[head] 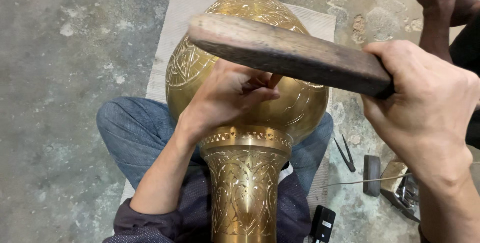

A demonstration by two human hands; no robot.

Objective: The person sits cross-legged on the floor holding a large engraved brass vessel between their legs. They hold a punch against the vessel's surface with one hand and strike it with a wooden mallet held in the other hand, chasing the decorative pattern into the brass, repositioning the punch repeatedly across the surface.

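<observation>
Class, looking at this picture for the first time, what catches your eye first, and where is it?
A big engraved brass vase lies across the person's lap, centre frame. The right hand holds a dark wooden mallet above it, while the left hand presses a small tool to the vase's belly.

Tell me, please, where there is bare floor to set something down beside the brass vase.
The bare concrete floor left of the mat and the knee is free. Right of the vase it is crowded: dividers, small tools, a black device.
</observation>
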